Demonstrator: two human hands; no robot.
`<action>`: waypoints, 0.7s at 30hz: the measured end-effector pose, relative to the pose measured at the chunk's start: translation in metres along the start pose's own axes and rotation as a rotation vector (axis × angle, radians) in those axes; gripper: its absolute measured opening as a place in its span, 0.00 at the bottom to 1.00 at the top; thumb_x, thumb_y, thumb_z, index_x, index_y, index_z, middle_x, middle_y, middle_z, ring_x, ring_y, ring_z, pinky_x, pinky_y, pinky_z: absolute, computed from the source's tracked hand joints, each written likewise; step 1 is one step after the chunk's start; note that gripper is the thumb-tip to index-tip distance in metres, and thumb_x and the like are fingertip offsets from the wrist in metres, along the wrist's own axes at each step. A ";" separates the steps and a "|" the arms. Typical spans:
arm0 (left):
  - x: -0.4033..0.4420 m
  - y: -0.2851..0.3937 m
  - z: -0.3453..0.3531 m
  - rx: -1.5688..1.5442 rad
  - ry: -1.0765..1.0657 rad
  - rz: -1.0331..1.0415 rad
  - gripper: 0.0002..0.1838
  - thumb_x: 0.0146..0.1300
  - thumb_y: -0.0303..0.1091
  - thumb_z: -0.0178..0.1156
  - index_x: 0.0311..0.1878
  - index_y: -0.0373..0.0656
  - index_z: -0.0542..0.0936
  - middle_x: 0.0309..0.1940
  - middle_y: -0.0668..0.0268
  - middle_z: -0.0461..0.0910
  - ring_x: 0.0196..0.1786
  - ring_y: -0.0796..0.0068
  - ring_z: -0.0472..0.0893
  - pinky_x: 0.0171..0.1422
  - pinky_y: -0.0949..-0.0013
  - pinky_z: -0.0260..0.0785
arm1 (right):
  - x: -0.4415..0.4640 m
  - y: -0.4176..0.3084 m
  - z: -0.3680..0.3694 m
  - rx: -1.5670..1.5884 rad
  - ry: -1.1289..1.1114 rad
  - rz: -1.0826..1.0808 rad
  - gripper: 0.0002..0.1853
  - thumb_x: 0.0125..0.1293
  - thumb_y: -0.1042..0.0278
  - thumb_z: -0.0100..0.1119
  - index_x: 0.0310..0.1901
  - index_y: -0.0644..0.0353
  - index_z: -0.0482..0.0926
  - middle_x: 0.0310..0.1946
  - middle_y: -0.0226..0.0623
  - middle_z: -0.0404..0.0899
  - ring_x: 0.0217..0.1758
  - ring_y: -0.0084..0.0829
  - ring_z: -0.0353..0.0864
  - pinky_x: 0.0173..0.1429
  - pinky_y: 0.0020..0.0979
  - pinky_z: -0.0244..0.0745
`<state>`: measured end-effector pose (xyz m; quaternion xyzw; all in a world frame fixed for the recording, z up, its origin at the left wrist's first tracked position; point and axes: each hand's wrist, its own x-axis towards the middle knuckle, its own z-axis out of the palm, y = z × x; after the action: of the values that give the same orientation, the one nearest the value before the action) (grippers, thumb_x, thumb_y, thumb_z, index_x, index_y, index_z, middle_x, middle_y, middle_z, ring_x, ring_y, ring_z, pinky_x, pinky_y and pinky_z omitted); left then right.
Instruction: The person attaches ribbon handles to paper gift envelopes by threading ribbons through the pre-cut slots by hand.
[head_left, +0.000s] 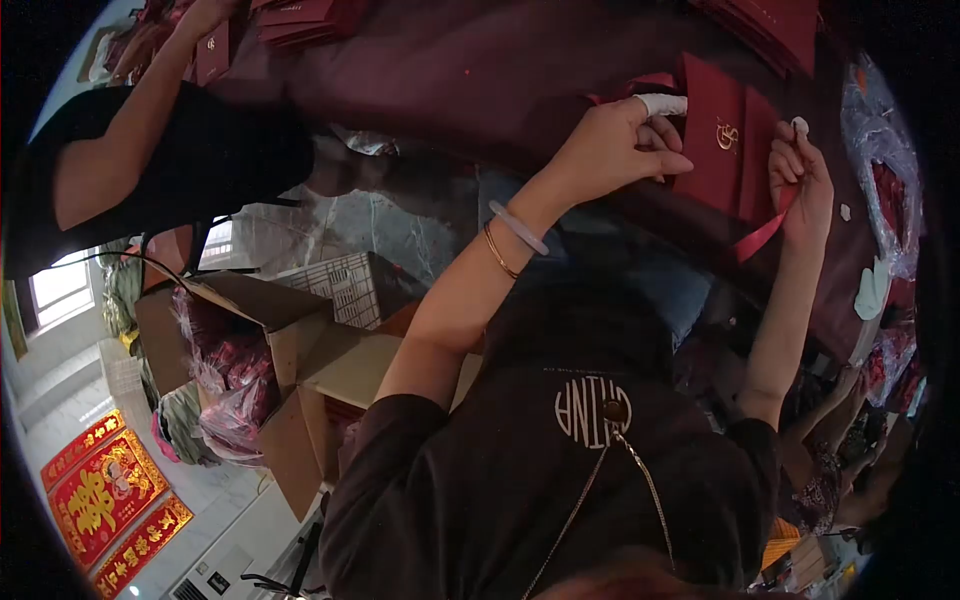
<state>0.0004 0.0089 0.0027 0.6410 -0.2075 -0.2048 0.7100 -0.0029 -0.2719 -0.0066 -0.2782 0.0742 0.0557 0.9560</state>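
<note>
Black cloth of my T-shirt (450, 500) is filling the space just below the camera, with a thin chain (652, 490) hanging over it. Ahead, a red envelope (708, 135) with gold lettering is standing tilted above the edge of the dark-covered table (480, 75), between my left hand (640, 150) and my right hand (803, 180). Red stacked pieces (770, 30) are lying beyond it, crinkled clear plastic (880, 140) is crowding the right side, and another person's arm (140, 140) is reaching up at far left. Beside my left arm (430, 320), an open cardboard box (255, 300) is holding a plastic-wrapped bundle (240, 375).

Somebody at lower right (815, 465) is fading into shadow; the stack is running out of view. The envelope is hiding some left fingertips. My left thumb and white-wrapped finger (660, 104) are pinching its left edge. My right fingers are sitting bent by the opposite edge, a red ribbon (768, 232) trailing below; what they are gripping, I cannot tell.
</note>
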 end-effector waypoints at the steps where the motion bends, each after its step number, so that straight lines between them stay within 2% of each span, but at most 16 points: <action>1: 0.001 0.000 -0.001 0.005 -0.006 -0.013 0.29 0.54 0.28 0.65 0.60 0.38 0.67 0.36 0.65 0.76 0.37 0.78 0.78 0.37 0.74 0.74 | 0.001 0.001 0.000 0.001 0.009 0.010 0.11 0.63 0.79 0.46 0.48 0.69 0.66 0.37 0.40 0.68 0.25 0.19 0.59 0.28 0.19 0.58; 13: 0.001 -0.002 0.002 -0.016 0.015 -0.005 0.29 0.52 0.28 0.66 0.58 0.39 0.69 0.35 0.65 0.75 0.36 0.78 0.77 0.38 0.75 0.74 | 0.001 0.000 -0.001 0.108 -0.028 0.025 0.10 0.62 0.80 0.48 0.46 0.71 0.68 0.37 0.42 0.69 0.25 0.21 0.60 0.29 0.21 0.59; 21: 0.001 -0.003 0.004 0.022 0.019 0.017 0.27 0.54 0.25 0.64 0.58 0.38 0.69 0.35 0.66 0.75 0.36 0.79 0.77 0.37 0.76 0.72 | -0.003 0.003 0.006 0.107 -0.049 0.009 0.09 0.61 0.81 0.49 0.44 0.70 0.69 0.35 0.40 0.69 0.24 0.20 0.59 0.29 0.20 0.59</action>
<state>-0.0014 0.0048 -0.0003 0.6490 -0.2084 -0.1905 0.7065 -0.0056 -0.2667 -0.0027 -0.2247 0.0550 0.0625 0.9709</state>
